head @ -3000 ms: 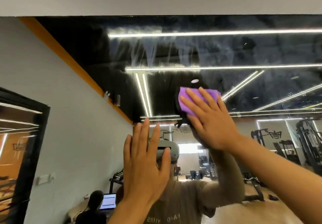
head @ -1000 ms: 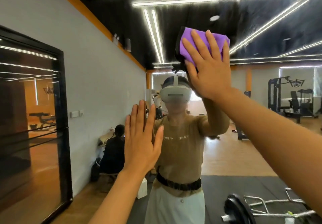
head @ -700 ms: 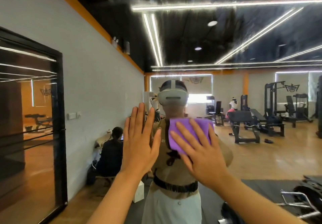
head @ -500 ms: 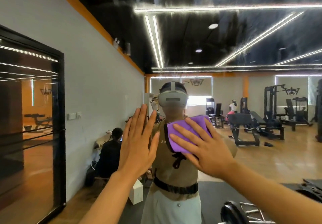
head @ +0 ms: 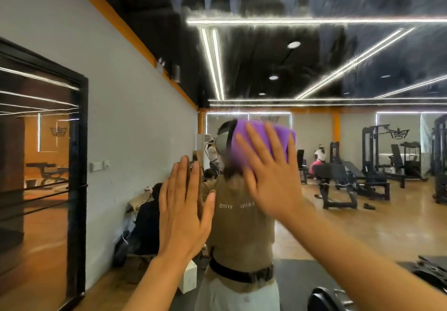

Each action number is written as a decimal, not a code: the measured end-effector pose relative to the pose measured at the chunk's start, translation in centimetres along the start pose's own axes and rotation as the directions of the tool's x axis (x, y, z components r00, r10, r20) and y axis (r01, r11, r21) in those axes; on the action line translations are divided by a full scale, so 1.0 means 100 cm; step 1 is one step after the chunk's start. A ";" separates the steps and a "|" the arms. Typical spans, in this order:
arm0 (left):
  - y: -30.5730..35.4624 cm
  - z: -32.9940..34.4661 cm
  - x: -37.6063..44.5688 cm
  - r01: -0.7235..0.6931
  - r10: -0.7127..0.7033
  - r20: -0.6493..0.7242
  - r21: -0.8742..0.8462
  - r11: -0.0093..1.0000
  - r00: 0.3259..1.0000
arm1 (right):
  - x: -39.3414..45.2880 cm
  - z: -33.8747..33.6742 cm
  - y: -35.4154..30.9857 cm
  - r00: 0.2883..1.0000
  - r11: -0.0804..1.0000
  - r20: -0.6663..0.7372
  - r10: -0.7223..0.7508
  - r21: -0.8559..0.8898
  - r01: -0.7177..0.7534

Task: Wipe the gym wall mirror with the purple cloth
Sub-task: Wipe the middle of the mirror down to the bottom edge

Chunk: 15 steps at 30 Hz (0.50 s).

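Purple cloth [head: 278,139] pinned flat against the mirror [head: 338,56] under the right hand [head: 268,172], grip spread wide, fingers pointing up (streaks lie above). Left hand [head: 183,211] braces flat, lower left beside it.

The wall mirror [head: 314,73] fills the view, its glass showing the gym floor, weight machines and ceiling light strips; pale streaks and drip-shaped smears cloud its upper part. The purple cloth [head: 278,139] is pressed flat against the glass at about head height (its edges are blurred), folded into a rough rectangle, with the right hand [head: 271,172] spread over it.
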State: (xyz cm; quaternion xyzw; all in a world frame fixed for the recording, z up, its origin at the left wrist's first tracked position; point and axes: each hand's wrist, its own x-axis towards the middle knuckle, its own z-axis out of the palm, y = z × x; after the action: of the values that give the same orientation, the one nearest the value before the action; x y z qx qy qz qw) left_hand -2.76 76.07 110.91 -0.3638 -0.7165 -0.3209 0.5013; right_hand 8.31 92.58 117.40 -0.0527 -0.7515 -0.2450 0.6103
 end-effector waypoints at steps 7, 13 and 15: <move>-0.039 -0.012 -0.002 0.089 -0.089 -0.003 0.046 0.995 0.996 | -0.073 0.001 -0.011 0.914 0.930 0.206 -0.348 -0.048 0.365; -0.053 -0.015 -0.001 -0.002 0.002 -0.004 0.041 0.999 1.000 | 0.063 -0.005 0.009 0.986 0.986 0.035 -0.160 -0.045 0.162; -0.057 -0.015 -0.001 -0.014 0.014 -0.003 0.034 0.999 1.000 | 0.107 -0.002 0.012 0.999 0.998 -0.019 -0.034 -0.051 0.033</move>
State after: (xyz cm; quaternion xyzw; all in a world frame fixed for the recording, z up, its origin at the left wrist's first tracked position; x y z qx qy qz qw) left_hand -6.81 71.76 110.70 -0.3596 -0.7187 -0.3056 0.5106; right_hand 6.26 91.20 127.90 -0.0531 -0.7398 -0.2745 0.6120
